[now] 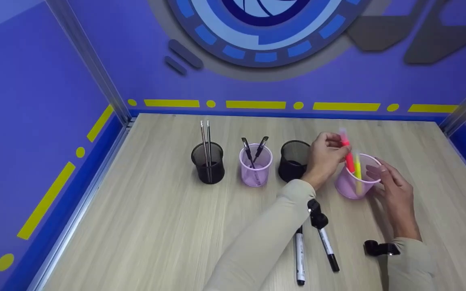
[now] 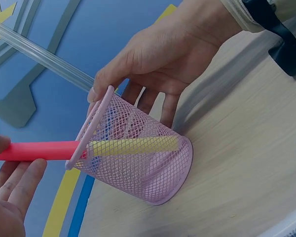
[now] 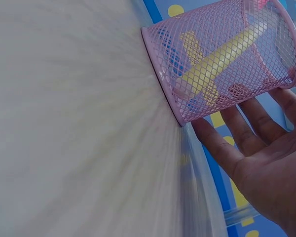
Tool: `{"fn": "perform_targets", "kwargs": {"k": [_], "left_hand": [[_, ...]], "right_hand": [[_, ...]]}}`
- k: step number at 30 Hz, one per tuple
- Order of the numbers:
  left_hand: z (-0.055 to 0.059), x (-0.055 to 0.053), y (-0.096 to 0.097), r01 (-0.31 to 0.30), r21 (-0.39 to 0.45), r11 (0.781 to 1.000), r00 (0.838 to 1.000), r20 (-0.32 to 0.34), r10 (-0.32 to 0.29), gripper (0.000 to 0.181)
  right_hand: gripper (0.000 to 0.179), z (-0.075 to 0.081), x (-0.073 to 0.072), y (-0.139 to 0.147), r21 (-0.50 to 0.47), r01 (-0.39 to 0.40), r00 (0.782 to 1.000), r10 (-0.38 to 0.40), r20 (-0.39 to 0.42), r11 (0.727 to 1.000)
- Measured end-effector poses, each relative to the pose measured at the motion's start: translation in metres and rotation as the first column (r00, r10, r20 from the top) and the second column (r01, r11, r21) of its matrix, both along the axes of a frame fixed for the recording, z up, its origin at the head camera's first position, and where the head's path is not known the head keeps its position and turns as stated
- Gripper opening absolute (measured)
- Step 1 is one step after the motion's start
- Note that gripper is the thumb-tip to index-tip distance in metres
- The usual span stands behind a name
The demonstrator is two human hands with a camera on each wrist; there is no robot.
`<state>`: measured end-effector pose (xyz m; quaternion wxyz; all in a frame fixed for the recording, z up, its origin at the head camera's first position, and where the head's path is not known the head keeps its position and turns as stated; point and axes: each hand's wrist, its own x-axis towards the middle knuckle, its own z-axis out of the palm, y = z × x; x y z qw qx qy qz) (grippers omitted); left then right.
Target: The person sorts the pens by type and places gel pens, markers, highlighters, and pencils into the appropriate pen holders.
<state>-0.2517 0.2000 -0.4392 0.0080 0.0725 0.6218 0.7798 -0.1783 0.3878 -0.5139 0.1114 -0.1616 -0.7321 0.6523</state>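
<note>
My left hand (image 1: 324, 158) pinches a neon pink highlighter (image 1: 348, 157) between thumb and fingers, tilted, its lower end at the mouth of the pink mesh pen cup (image 1: 345, 186) on the right. Inside that cup leans a yellow highlighter (image 3: 222, 59), seen through the mesh. My right hand (image 1: 399, 198) holds the cup from its right side. In the left wrist view, the right thumb (image 2: 111, 74) lies at the rim while the fingers reach round the outer wall. The cup's base rests on the wooden table.
A black mesh cup (image 1: 210, 173) holds two pencils (image 1: 206, 141); a second pink cup (image 1: 253, 180) holds two black pens (image 1: 260, 146). Another black cup (image 1: 291, 167) stands partly behind the left hand. Two white markers with black caps (image 1: 300, 258) lie in front, near the left forearm.
</note>
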Motion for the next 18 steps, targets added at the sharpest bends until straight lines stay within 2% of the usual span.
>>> {"fn": "perform_targets", "kwargs": {"k": [4, 10, 18], "left_hand": [[-0.0015, 0.0009, -0.0002, 0.001, -0.075, 0.997, 1.000, -0.017, -0.002, 0.026], [-0.0041, 0.0031, -0.0004, -0.004, -0.216, 0.976, 0.998, -0.068, -0.011, 0.024], [-0.0078, 0.0028, 0.0006, 0.003, -0.295, 0.956, 0.992, -0.120, -0.040, 0.025]], "right_hand": [[0.056, -0.0004, -0.0002, -0.0001, -0.041, -0.005, 0.999, 0.003, -0.034, 0.999], [0.059, 0.0006, -0.0006, 0.0009, -0.004, -0.004, 1.000, 0.004, 0.013, 1.000], [0.060, 0.0013, 0.0004, 0.0021, -0.011, -0.019, 1.000, 0.020, 0.025, 1.000]]}}
